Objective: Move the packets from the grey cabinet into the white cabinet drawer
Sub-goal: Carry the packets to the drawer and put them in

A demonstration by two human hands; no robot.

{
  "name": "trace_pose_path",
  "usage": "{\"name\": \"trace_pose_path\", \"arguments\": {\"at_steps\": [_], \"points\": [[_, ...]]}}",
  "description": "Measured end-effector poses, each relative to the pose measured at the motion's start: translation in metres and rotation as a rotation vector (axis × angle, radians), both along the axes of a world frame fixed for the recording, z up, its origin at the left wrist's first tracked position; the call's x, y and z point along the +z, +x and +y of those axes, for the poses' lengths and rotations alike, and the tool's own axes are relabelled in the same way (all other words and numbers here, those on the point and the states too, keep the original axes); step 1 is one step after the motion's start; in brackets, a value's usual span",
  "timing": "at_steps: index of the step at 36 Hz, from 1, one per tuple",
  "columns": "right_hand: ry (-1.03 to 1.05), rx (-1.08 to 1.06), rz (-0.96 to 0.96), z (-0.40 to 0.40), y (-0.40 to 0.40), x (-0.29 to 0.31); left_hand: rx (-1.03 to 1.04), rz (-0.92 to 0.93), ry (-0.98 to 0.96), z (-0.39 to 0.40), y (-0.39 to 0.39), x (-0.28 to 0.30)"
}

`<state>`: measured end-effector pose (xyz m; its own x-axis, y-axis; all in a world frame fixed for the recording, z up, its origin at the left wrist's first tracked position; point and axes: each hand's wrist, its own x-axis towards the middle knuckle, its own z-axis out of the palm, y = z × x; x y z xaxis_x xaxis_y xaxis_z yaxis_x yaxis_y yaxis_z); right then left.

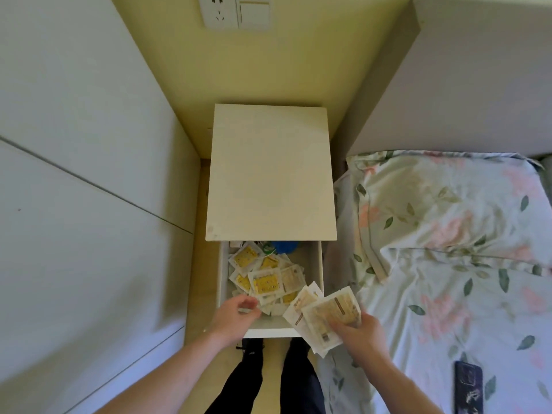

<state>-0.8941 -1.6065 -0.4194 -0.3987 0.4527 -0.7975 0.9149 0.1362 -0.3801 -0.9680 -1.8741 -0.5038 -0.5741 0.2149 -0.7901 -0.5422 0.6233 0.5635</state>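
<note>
Nearest us, the right hand [357, 330] grips a fanned stack of packets [324, 313], thumb curled over them, just above the front right corner of the open drawer [319, 264]. The left hand [236, 315] hovers over the drawer's front left corner, fingers loosely curled, and I can't tell if they pinch anything. Inside the drawer lies a loose heap of yellow packets [264, 280], with a blue object [283, 248] at the back. Beyond, the white cabinet [270, 174] stands between a grey panel [74, 144] and the floral bed [448, 249], where a phone [468, 386] lies.
</note>
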Motion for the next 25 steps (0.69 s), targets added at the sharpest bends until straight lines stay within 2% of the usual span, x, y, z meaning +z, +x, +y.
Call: {"name": "trace_pose_path", "arguments": {"at_steps": [4, 8, 11, 19, 25], "points": [[-0.053, -0.002, -0.005, -0.006, 0.002, -0.002, 0.032, -0.132, 0.168, 0.021, 0.002, 0.024], [-0.135, -0.005, 0.016, -0.012, -0.005, 0.006, 0.076, -0.169, 0.162, 0.035, 0.004, 0.030], [-0.166, -0.018, 0.022, -0.014, -0.009, 0.009, 0.141, -0.119, 0.109, 0.037, 0.002, 0.030], [-0.211, -0.095, 0.084, -0.026, -0.011, 0.012, 0.305, -0.036, 0.174, 0.031, 0.001, 0.024], [-0.219, -0.170, 0.044, -0.037, -0.009, -0.024, 0.432, 0.006, 0.126, 0.027, -0.003, 0.017]]}}
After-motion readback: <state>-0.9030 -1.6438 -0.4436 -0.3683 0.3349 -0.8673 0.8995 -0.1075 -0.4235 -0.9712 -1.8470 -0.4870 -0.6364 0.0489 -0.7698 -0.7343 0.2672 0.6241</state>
